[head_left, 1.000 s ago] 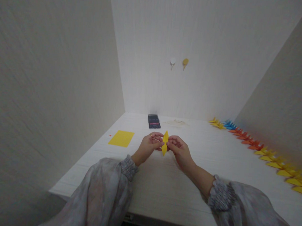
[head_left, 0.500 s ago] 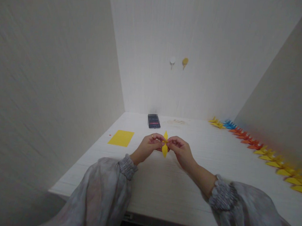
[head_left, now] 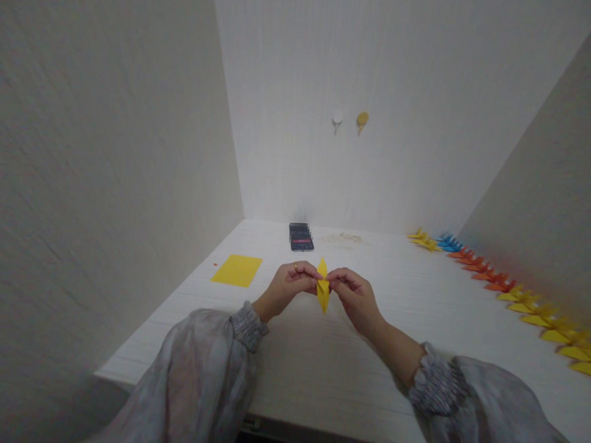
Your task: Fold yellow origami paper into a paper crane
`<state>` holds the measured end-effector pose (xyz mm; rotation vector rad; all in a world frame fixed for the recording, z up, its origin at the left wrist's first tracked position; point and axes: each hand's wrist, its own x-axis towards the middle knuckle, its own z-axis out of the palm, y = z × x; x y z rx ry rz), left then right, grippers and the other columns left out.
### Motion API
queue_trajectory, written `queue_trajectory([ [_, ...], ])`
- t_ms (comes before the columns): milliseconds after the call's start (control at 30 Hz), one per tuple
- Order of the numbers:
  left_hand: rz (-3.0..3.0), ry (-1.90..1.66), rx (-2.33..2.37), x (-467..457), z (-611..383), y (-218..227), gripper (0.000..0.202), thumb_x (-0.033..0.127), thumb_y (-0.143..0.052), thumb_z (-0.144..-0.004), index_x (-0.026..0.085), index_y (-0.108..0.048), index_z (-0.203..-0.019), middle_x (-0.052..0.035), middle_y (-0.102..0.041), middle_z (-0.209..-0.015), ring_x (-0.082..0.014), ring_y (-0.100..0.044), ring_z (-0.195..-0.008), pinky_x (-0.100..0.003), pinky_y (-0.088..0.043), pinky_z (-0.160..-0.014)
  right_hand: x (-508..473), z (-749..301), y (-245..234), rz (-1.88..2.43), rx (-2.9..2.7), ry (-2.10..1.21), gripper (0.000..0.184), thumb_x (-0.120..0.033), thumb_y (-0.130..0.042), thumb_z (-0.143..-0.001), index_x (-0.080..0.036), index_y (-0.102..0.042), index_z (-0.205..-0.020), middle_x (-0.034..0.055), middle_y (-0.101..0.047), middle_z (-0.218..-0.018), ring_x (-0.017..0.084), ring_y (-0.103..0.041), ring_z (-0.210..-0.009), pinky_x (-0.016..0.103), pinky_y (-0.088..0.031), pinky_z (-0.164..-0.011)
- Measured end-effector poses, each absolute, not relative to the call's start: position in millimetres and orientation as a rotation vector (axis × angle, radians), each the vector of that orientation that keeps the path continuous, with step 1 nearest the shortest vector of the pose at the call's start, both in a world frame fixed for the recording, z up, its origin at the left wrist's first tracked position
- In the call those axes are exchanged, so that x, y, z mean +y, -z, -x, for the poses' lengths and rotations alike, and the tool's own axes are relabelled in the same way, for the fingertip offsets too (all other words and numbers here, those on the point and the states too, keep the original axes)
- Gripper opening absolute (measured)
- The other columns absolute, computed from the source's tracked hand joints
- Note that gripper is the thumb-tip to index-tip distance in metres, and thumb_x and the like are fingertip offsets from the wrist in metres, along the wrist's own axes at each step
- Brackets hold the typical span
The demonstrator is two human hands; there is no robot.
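Head view: the folded yellow paper [head_left: 323, 296] is held above the table [head_left: 288, 378], between the two hands, its long points aimed away from and toward the person. The left hand [head_left: 287, 283] has its fingers closed in a pinch on the paper's left edge; the right hand [head_left: 358, 295] pinches the right edge likewise. Compared with a second ago, the near point reaches lower and a broad creased flap shows at the middle; the hands have barely shifted. A flat yellow sheet [head_left: 237, 270] lies where it did, left of the hands. The phone [head_left: 302, 243] behind them is partly pixelated, and its screen text is too small to read. Folded paper figures [head_left: 501, 283] in yellow, blue and orange-red line the right side.
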<state>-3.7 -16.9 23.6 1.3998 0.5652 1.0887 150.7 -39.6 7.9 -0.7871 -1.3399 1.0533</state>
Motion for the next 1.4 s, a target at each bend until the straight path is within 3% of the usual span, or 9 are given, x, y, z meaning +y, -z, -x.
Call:
queue_trajectory([
  [133, -1.447, -1.143, 0.613, -16.9, 2.5, -23.2, 0.017, 0.024, -0.066, -0.06, 0.011, -0.057, -0.066, -0.0011, -0.057, -0.066, -0.0095, -0.056, -0.062, -0.024, -0.047, -0.06, -40.4, -149.8, -9.3, 0.804, -1.332, -1.092, 0.008, -0.025, -0.061, -0.067, -0.02, -0.06, -0.074, -0.0017, -0.058, -0.066, 0.011, -0.053, -0.063, 0.026, -0.042, -0.062],
  [467, -1.429, -1.175, 0.637, -13.9, -0.1, -22.8, 0.038, 0.019, -0.07, -0.055, 0.015, -0.043, -0.083, 0.0018, -0.056, -0.07, -0.005, -0.052, -0.057, -0.019, -0.043, -0.058, -41.4, -147.2, -13.0, 0.834, -1.269, -1.115, 0.021, -0.026, -0.066, -0.061, -0.02, -0.054, -0.077, -0.002, -0.057, -0.066, 0.011, -0.054, -0.061, 0.024, -0.043, -0.058],
  [767, -1.433, -1.149, 0.631, -13.0, 0.8, -21.6, 0.04, 0.02, -0.068, -0.058, 0.016, -0.041, -0.086, 0.0025, -0.054, -0.068, -0.0056, -0.051, -0.057, -0.02, -0.041, -0.057, -38.9, -148.3, -10.8, 0.973, -1.284, -1.08, 0.017, -0.033, -0.066, -0.06, -0.018, -0.063, -0.068, 0.0006, -0.062, -0.063, 0.013, -0.056, -0.059, 0.029, -0.045, -0.061],
  [1033, -1.432, -1.122, 0.604, -12.7, -0.6, -21.4, 0.039, 0.017, -0.068, -0.058, 0.016, -0.04, -0.085, 0.0035, -0.054, -0.065, -0.0046, -0.05, -0.055, -0.018, -0.039, -0.055, -38.5, -151.0, -7.8, 1.013, -1.418, -0.983, 0.015, -0.033, -0.059, -0.068, -0.018, -0.062, -0.066, 0.0006, -0.06, -0.06, 0.013, -0.055, -0.058, 0.027, -0.045, -0.058],
  [1400, -1.321, -1.13, 0.616, -12.2, -4.0, -19.1, 0.038, 0.021, -0.068, -0.058, 0.017, -0.038, -0.082, 0.0041, -0.055, -0.063, -0.0073, -0.055, -0.056, -0.021, -0.043, -0.056, -39.3, -149.3, -6.8, 1.063, -1.409, -0.939, 0.015, -0.032, -0.059, -0.067, -0.018, -0.059, -0.063, 0.0007, -0.059, -0.056, 0.013, -0.054, -0.053, 0.026, -0.044, -0.053],
])
